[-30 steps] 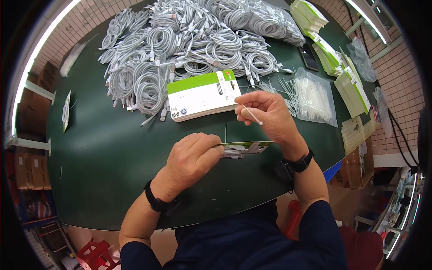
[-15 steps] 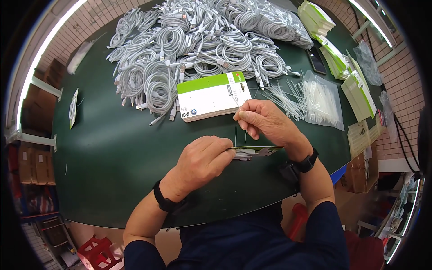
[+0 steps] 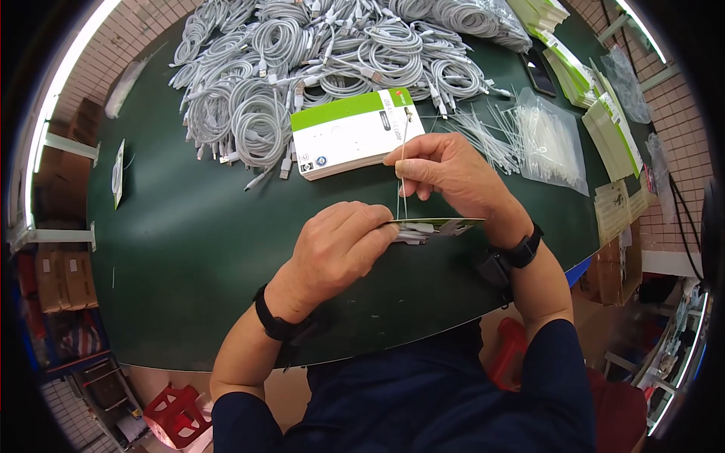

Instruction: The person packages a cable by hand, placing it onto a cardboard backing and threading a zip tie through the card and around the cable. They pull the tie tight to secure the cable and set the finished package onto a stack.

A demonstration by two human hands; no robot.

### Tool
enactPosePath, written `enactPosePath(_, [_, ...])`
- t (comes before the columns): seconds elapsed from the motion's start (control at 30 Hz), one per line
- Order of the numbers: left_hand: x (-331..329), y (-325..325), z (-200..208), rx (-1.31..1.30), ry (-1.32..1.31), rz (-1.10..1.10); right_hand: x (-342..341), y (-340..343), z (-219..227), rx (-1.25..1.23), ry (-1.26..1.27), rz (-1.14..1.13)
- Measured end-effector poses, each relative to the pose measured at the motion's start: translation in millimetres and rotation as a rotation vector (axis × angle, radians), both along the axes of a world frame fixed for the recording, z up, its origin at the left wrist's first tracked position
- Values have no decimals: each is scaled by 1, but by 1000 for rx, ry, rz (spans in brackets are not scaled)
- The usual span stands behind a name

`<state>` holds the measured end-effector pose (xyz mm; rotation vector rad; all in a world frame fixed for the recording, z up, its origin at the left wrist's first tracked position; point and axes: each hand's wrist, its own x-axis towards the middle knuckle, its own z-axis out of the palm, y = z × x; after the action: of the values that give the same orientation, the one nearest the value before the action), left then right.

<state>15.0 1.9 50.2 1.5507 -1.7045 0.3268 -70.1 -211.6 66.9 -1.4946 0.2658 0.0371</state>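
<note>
My left hand (image 3: 336, 245) grips a cardboard cable card (image 3: 467, 225), seen almost edge-on. The ends of a grey-white cable (image 3: 415, 232) show against the card's near side, below my fingertips. Two thin strands of a white zip tie (image 3: 402, 201) rise from the card's far side. Above the card, my right hand (image 3: 453, 172) pinches the zip tie between thumb and forefinger, and its tip sticks up past the fingers. Just beyond lies a stack of green-and-white cards (image 3: 343, 140). Whether the tie is threaded through its head is too small to tell.
Coiled grey cables (image 3: 302, 75) heap across the back of the green table (image 3: 196, 279). Loose zip ties (image 3: 483, 140) and a clear bag of ties (image 3: 550, 140) lie at right, near a phone (image 3: 538, 73) and more card stacks (image 3: 610, 132). One finished-looking card (image 3: 118, 175) lies far left.
My right hand now pinches the zip tie with its two strands running closer together up to my fingers. My left hand keeps its hold on the card. The whole view has shifted slightly.
</note>
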Motion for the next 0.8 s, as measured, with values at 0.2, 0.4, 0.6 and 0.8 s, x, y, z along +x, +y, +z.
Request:
enactPosePath(0.2, [-2, -3, 5, 33, 12, 4, 0, -3, -12, 128, 45, -54])
enactPosePath(0.4, [-4, -3, 7, 67, -22, 27, -1, 0, -13, 153, 77, -39])
enactPosePath(0.6, [-3, -2, 7, 85, -26, 35, -1, 2, -14, 117, 120, -10])
enactPosePath(0.8, [-3, -3, 5, 59, -12, 24, -2, 1, -16, 113, 125, -12])
